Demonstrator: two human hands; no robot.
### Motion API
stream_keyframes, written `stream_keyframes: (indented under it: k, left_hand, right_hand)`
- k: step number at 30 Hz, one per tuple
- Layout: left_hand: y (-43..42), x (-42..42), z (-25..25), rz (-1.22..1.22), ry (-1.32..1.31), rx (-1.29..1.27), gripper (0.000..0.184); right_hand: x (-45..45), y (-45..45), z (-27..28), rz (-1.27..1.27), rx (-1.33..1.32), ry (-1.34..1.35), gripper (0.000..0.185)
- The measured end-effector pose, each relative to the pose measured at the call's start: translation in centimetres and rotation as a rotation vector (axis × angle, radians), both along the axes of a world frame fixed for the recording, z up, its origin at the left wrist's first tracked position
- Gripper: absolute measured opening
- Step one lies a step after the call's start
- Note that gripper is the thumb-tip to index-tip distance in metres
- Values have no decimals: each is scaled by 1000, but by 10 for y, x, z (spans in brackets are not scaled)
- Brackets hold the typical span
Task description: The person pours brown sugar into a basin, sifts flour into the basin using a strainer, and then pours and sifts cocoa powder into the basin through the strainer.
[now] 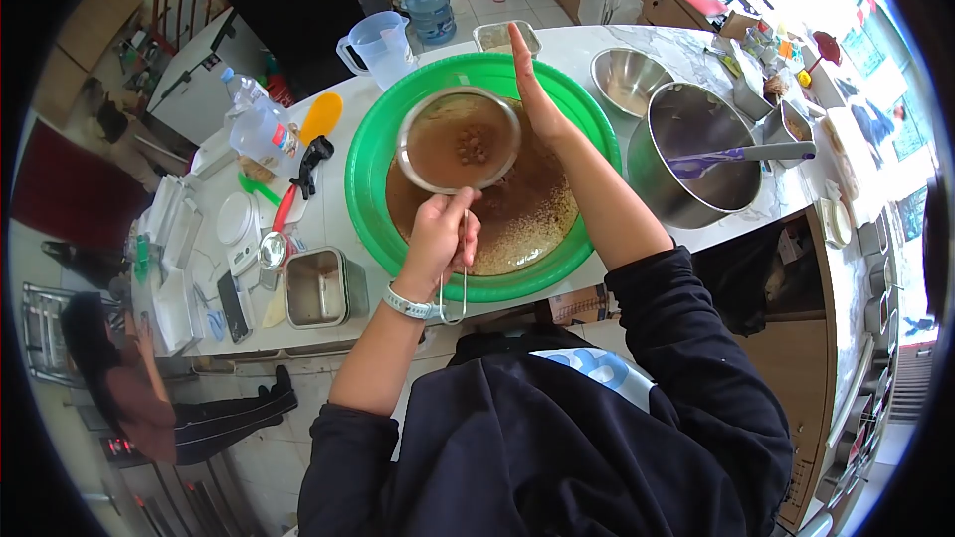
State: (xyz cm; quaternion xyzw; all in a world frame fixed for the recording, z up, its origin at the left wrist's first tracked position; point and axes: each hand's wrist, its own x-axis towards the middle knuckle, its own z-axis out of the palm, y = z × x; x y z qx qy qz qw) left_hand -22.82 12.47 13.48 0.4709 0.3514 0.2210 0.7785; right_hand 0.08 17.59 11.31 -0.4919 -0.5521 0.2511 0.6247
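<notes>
My left hand (pixel 438 237) is closed round the wire handle of a round sieve (pixel 438 131), which it holds over a large green basin (pixel 365 194). A few brown lumps (pixel 474 147) lie in the sieve's mesh. My right hand (pixel 536 89) is flat, fingers stretched out and pointing up, just right of the sieve rim and apart from it. Under the sieve, brown powder (pixel 522 194) covers much of the basin's contents, with pale, grainy material (pixel 532 239) showing at the lower right.
Right of the basin stand a steel bowl (pixel 632 80) and a deep steel pot (pixel 662 184) with a purple spatula (pixel 741 155). A plastic jug (pixel 382 50), an orange scraper (pixel 320 117) and a square steel container (pixel 316 288) are to the left. Another person (pixel 129 378) is at the far left.
</notes>
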Motion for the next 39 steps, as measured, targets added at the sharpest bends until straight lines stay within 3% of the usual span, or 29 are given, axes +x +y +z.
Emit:
stream_keyframes:
  k: [1, 5, 9, 12, 16, 21, 24, 25, 29, 32, 33, 37, 39]
  left_hand:
    - [1, 1, -1, 99, -27, -5, 29]
    - [-5, 0, 8, -106, 52, 23, 29]
    - [-1, 1, 2, 109, -33, 18, 30]
    - [-5, -1, 12, -127, 51, 57, 30]
    - [-2, 2, 1, 136, -11, 28, 32]
    - [-4, 2, 2, -30, 16, 28, 33]
    - [-2, 2, 4, 72, -6, 28, 32]
    - [0, 0, 4, -104, 52, 56, 32]
    - [-2, 2, -3, 22, -7, 31, 32]
    - [0, 1, 0, 15, 14, 46, 32]
    - [-6, 1, 11, -110, 52, 65, 31]
    - [-2, 3, 0, 96, -37, -4, 31]
    - [-3, 1, 5, -55, 30, 21, 31]
  right_hand:
    - [0, 1, 1, -2, -5, 3, 78]
    - [-2, -2, 3, 16, -53, 61, 78]
    - [1, -1, 3, -23, -14, 20, 77]
    - [-3, -1, 5, 13, -24, 14, 77]
    - [-6, -13, 16, -28, -62, 2, 77]
    - [-3, -2, 3, 4, -20, 32, 77]
    - [-1, 0, 2, -7, -1, 14, 77]
    - [0, 1, 1, -8, 2, 11, 77]
    - [-6, -13, 14, -48, -55, -26, 77]
    - [-4, -7, 9, -22, -58, 3, 77]
    - [-4, -3, 7, 7, -47, 26, 77]
    - [-1, 0, 5, -14, -21, 0, 78]
    - [-1, -2, 4, -8, -17, 5, 78]
